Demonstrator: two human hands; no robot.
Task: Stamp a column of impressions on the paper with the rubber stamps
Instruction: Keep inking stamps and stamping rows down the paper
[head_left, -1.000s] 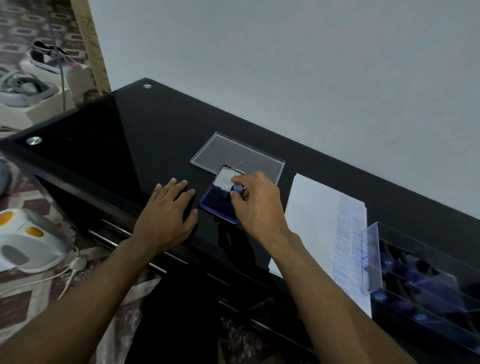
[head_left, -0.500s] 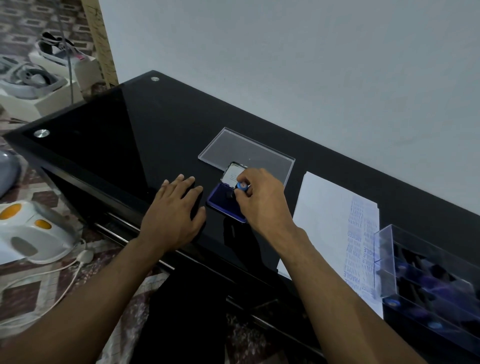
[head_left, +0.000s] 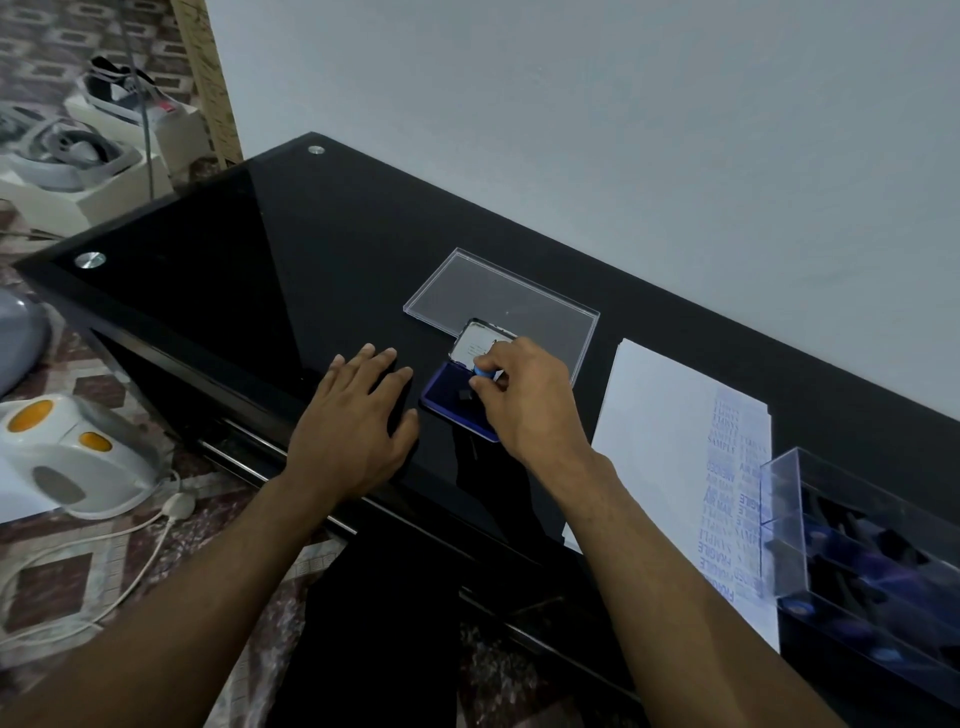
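My right hand (head_left: 524, 400) pinches a small rubber stamp with a blue handle (head_left: 484, 372) and holds it down on the open blue ink pad (head_left: 441, 397). The pad's lid (head_left: 472, 345) stands open behind it. Flat on the black table, my left hand (head_left: 358, 423) rests just left of the pad with its fingers spread. To the right lies a white paper (head_left: 660, 431) with columns of blue impressions (head_left: 732, 493) along its right side.
A clear plastic lid (head_left: 493, 296) lies flat behind the pad. A clear box (head_left: 872, 561) with several more stamps stands at the right edge, overlapping the paper. The black glass table (head_left: 260, 270) has its front edge close to me. An iron and boxes sit on the floor to the left.
The stamp stays on the ink pad and both hands keep their places. Only the view has shifted slightly.
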